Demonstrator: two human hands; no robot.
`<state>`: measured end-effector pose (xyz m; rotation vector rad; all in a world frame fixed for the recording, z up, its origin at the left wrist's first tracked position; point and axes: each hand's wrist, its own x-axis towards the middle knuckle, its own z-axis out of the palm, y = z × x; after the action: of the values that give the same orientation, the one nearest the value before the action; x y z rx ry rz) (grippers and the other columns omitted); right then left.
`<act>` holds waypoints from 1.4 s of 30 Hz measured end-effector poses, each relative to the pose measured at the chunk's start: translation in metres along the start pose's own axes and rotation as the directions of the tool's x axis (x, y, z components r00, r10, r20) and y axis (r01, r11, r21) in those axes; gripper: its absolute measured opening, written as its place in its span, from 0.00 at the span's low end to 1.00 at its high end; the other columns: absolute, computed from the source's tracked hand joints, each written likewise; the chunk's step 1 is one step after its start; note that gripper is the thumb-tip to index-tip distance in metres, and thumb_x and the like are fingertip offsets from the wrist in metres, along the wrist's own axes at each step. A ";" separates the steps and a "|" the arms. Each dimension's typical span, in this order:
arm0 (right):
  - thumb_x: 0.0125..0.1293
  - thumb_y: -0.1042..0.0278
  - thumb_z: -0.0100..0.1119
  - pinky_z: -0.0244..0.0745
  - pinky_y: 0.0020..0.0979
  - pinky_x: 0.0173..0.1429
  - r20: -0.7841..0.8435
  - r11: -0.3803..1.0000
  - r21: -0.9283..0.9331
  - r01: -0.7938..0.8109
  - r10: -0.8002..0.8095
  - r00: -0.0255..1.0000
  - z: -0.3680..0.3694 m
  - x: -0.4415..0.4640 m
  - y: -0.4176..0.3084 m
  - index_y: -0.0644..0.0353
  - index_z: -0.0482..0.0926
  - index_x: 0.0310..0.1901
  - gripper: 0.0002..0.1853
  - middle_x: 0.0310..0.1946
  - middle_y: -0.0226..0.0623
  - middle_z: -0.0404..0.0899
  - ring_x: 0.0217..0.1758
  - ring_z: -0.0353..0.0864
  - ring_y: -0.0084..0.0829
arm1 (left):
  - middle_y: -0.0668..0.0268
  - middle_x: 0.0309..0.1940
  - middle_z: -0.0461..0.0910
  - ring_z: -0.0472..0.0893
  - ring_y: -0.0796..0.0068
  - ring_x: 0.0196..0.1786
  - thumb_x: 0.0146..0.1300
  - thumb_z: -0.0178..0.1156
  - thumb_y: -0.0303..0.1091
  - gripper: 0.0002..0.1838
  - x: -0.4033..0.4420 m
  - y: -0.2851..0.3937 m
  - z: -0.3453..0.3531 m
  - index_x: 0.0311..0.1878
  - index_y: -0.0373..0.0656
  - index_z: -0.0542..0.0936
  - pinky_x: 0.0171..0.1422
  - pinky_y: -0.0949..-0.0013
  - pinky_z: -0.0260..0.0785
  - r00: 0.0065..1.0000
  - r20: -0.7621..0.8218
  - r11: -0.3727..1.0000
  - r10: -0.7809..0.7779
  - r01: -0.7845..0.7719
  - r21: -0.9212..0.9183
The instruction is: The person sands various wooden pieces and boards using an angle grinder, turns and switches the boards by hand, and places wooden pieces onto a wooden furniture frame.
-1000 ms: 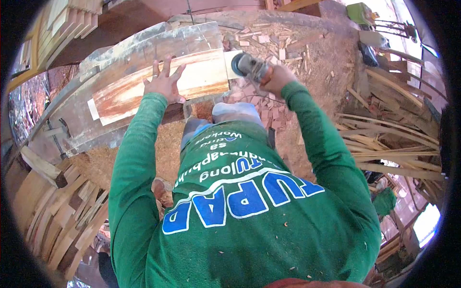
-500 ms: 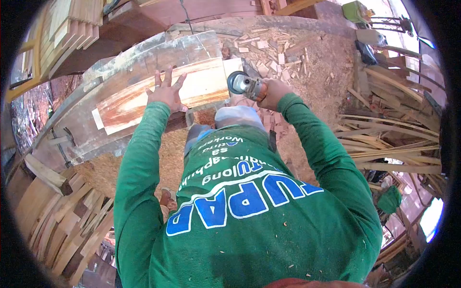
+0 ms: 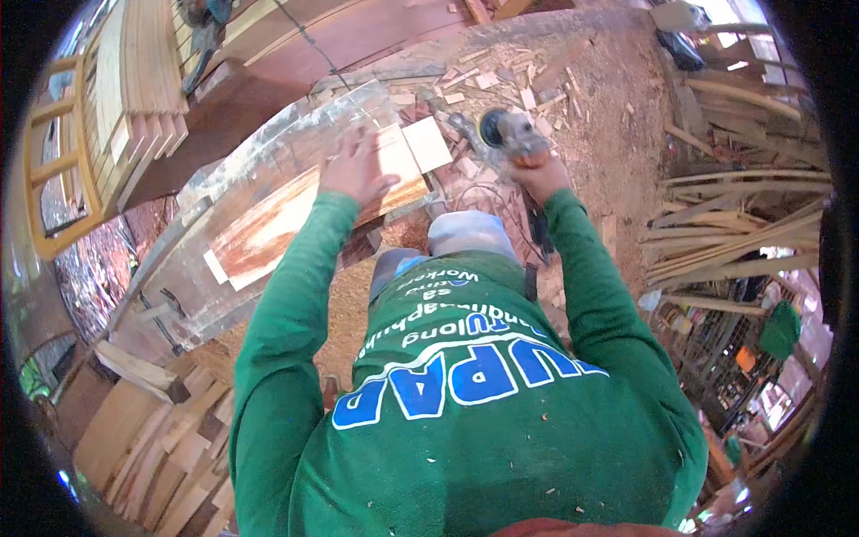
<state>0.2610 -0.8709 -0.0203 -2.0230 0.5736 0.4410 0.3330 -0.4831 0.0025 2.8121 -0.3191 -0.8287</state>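
In the head view, an angle grinder with a round disc (image 3: 516, 139) is in my right hand (image 3: 543, 182), raised off to the right of the wooden board. My fingers wrap its body; whether the disc spins I cannot see. My left hand (image 3: 356, 172) is over the board (image 3: 268, 240), its fingers apart and slightly blurred; touching or just above, I cannot tell. Reddish-brown grain streaks mark the pale board, which lies on a worn workbench (image 3: 295, 130). Against its right end sits a pale square wood piece (image 3: 428, 144), and at its left end a narrow pale strip (image 3: 216, 268).
Wood offcuts (image 3: 488, 82) and sawdust cover the ground beyond the bench. Long curved wood strips (image 3: 734, 224) are piled at right. Stacked boards (image 3: 148, 107) stand at upper left, with more cut pieces (image 3: 170, 456) at lower left. A cord (image 3: 309, 38) runs across the top.
The grinder has moved away from the board's right end, up and to the right. My left hand has shifted along the board to the right. The whole view has turned slightly.
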 end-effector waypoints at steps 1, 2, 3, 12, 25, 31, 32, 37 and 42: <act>0.46 0.54 0.81 0.84 0.38 0.54 -0.024 0.999 -0.029 -0.017 0.016 1.000 -0.009 -0.012 0.029 0.59 0.89 0.48 0.27 0.41 0.41 0.91 0.45 0.91 0.36 | 0.58 0.85 0.57 0.62 0.48 0.83 0.50 0.76 0.68 0.65 0.017 0.015 0.002 0.86 0.59 0.53 0.76 0.30 0.63 0.995 -0.042 0.996 0.092 -0.092 0.012; 0.47 0.54 0.81 0.84 0.39 0.55 -0.048 0.998 -0.059 -0.035 0.032 0.998 -0.017 -0.024 0.056 0.58 0.89 0.49 0.27 0.41 0.41 0.92 0.46 0.92 0.36 | 0.56 0.82 0.62 0.65 0.48 0.81 0.50 0.77 0.67 0.62 0.032 0.034 -0.005 0.84 0.57 0.56 0.76 0.33 0.65 0.993 0.000 0.992 0.116 -0.116 0.048; 0.49 0.61 0.79 0.83 0.36 0.52 -0.082 0.977 -0.135 -0.165 0.154 0.985 -0.031 -0.053 0.035 0.61 0.89 0.50 0.25 0.42 0.37 0.91 0.45 0.90 0.32 | 0.55 0.79 0.67 0.68 0.49 0.80 0.51 0.77 0.65 0.60 0.045 0.057 -0.019 0.83 0.55 0.60 0.76 0.36 0.67 0.990 0.040 0.987 0.137 -0.140 0.081; 0.49 0.69 0.77 0.82 0.34 0.49 -0.370 0.953 0.107 -0.284 0.303 0.878 -0.080 -0.189 0.148 0.65 0.88 0.49 0.23 0.41 0.33 0.90 0.42 0.87 0.28 | 0.54 0.58 0.87 0.85 0.54 0.63 0.51 0.81 0.57 0.37 0.100 0.105 -0.037 0.62 0.49 0.85 0.67 0.52 0.78 0.951 0.302 0.988 0.071 -0.109 0.111; 0.52 0.67 0.78 0.82 0.34 0.46 -0.297 0.990 0.020 -0.142 0.141 0.944 -0.056 -0.115 0.086 0.65 0.88 0.48 0.21 0.41 0.32 0.89 0.41 0.87 0.27 | 0.57 0.48 0.85 0.88 0.49 0.45 0.65 0.67 0.56 0.20 -0.058 0.101 -0.001 0.49 0.51 0.85 0.49 0.47 0.80 0.976 -0.193 0.983 0.106 -0.132 -0.127; 0.52 0.64 0.80 0.83 0.34 0.45 -0.189 0.984 -0.109 -0.138 0.116 0.975 -0.045 -0.077 0.031 0.66 0.89 0.44 0.20 0.38 0.35 0.90 0.38 0.88 0.27 | 0.54 0.49 0.86 0.87 0.47 0.47 0.61 0.69 0.61 0.35 -0.079 0.060 -0.003 0.65 0.50 0.77 0.52 0.46 0.80 0.964 -0.244 0.975 0.108 -0.151 -0.165; 0.51 0.63 0.81 0.83 0.34 0.45 -0.184 0.991 -0.101 -0.085 0.066 0.981 -0.041 -0.074 0.027 0.66 0.89 0.44 0.20 0.37 0.35 0.90 0.38 0.88 0.27 | 0.55 0.48 0.87 0.87 0.46 0.46 0.61 0.69 0.61 0.34 -0.090 0.050 -0.005 0.64 0.51 0.78 0.51 0.46 0.80 0.965 -0.245 0.973 0.094 -0.141 -0.182; 0.50 0.58 0.81 0.84 0.36 0.48 -0.146 0.980 -0.178 -0.091 0.066 0.987 -0.026 -0.083 -0.015 0.64 0.90 0.43 0.22 0.36 0.38 0.91 0.40 0.90 0.31 | 0.53 0.49 0.87 0.87 0.48 0.51 0.58 0.73 0.57 0.35 -0.129 -0.006 0.005 0.62 0.45 0.79 0.55 0.49 0.79 0.980 -0.197 0.995 -0.026 0.007 -0.098; 0.54 0.64 0.79 0.84 0.34 0.45 -0.097 0.985 -0.162 -0.055 0.040 0.994 -0.014 -0.075 0.011 0.64 0.90 0.46 0.18 0.36 0.36 0.91 0.38 0.90 0.28 | 0.53 0.48 0.86 0.86 0.50 0.53 0.56 0.75 0.56 0.33 -0.136 -0.020 0.003 0.58 0.44 0.82 0.57 0.50 0.78 0.984 -0.173 0.992 -0.043 0.021 -0.124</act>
<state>0.1939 -0.8715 0.0179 -2.2011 0.6624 0.4360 0.2226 -0.4293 0.0641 2.7570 -0.1895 -0.5796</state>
